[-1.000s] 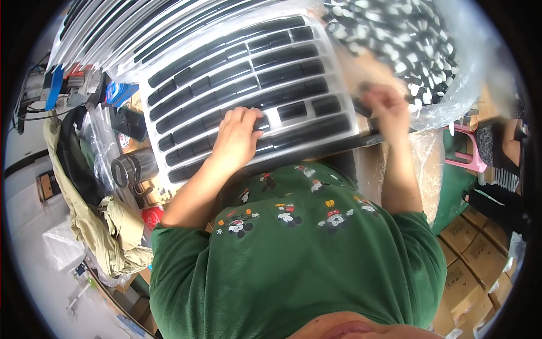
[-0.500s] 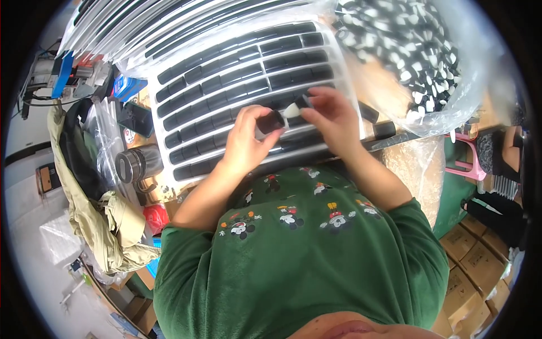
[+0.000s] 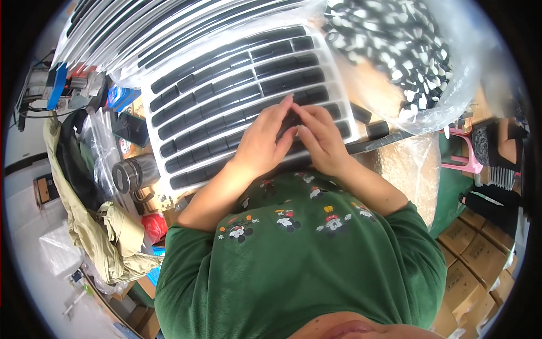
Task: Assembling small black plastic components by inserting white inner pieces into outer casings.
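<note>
Over the near rows of a white tray (image 3: 344, 93) filled with short black cylinders, my two hands meet at the fingertips. My left hand (image 3: 261, 140) is closed around a black cylindrical piece (image 3: 288, 121), of which only a dark part shows between the fingers. Pressed against the same piece from the other side, my right hand (image 3: 323, 138) has its thumb and fingers closed on it. The small white-and-black part is not visible between my hands now.
A clear plastic bag (image 3: 460, 99) of small black-and-white parts lies at the far right. Stacked filled trays (image 3: 169, 31) stand at the back. To the left are a dark phone (image 3: 131, 130) and a lidded jar (image 3: 135, 172). Loose black cylinders (image 3: 377, 130) lie beside the tray.
My right hand has moved in against my left, bringing the small white-and-black part to the black cylindrical piece. That part is now hidden; the view has shifted slightly.
</note>
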